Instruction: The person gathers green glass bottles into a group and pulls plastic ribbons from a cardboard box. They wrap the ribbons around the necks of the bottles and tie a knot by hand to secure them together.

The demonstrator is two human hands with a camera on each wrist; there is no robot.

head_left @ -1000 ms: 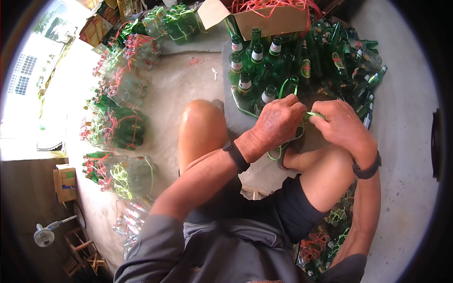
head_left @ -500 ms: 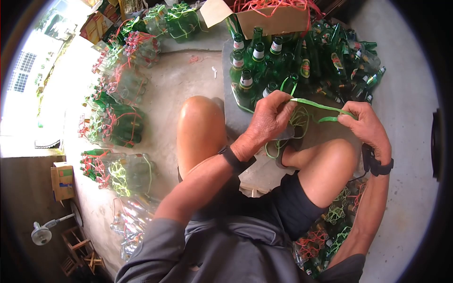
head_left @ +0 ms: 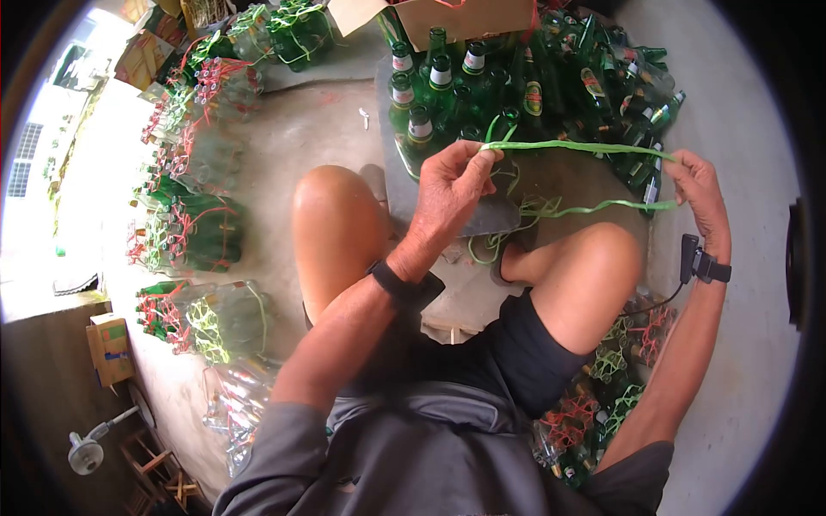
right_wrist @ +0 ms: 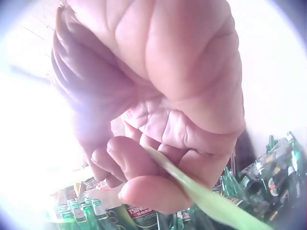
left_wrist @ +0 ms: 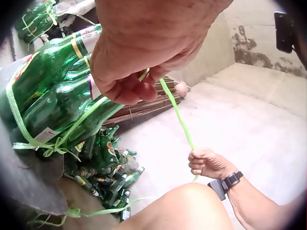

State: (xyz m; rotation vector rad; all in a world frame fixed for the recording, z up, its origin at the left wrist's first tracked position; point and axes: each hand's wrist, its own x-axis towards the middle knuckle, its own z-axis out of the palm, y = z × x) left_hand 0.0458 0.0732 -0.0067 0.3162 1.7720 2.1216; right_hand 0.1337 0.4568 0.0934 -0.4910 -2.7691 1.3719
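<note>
A flat green plastic strap (head_left: 585, 147) runs nearly straight between the two hands in the head view. My left hand (head_left: 449, 185) pinches one part of it beside a group of upright green bottles (head_left: 421, 129). Far to the right, my right hand (head_left: 701, 196) pinches the strap, and a second length of it hangs back leftward from there. The right wrist view shows the strap (right_wrist: 194, 188) passing between curled fingers and thumb. Seen from the left wrist, a green band (left_wrist: 18, 117) with a small knot (left_wrist: 56, 146) circles the bottles, which rest on a dark board (left_wrist: 45, 184).
A cardboard box (head_left: 465, 27) stands behind the bottles. Loose bottles (head_left: 594, 82) lie heaped at the back right. Strapped bottle bundles (head_left: 206, 228) line the left side, with more bundles (head_left: 576, 421) beside the right leg. Loose green strap (head_left: 540, 206) tangles at the board's edge.
The hands were close together at the bottles. My right hand has drawn away to the right, stretching out the strap. The left hand stays by the bottles while the head view shifts slightly.
</note>
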